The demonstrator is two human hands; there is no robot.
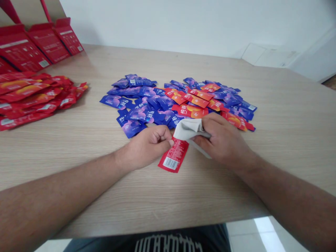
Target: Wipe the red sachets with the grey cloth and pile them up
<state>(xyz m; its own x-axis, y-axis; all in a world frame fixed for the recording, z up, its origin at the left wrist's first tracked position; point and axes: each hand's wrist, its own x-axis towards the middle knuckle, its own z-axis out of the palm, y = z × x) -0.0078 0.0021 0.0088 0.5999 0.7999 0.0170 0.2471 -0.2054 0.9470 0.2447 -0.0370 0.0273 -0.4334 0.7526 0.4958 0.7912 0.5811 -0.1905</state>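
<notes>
the left hand (148, 147) is clenched, with thumb and forefinger pinched together at the upper end of a red sachet (173, 155). the pinch itself is partly hidden by the fingers. the sachet lies with its barcode side up, near the middle of the tabletop (288, 136), and its lower end rests on the wood, angled toward the near edge.

the right hand (223, 140) is closed around a folded pale grey sheet (187, 129), which projects from the fingers toward the left hand. the sheet touches the top of the red sachet. a narrow pale strip (201, 149) extends from beneath the right palm; its connection to the sheet cannot be determined.

a loose heap of blue and red sachets (168, 103) lies just beyond both hands, at the centre of the tabletop. a separate overlapping row of red sachets (33, 99) lies along the left edge. flat red cartons (34, 45) stand upright in a row at the far left corner, printed panels facing the table, with a barcode visible on each of the two nearest the corner.
</notes>
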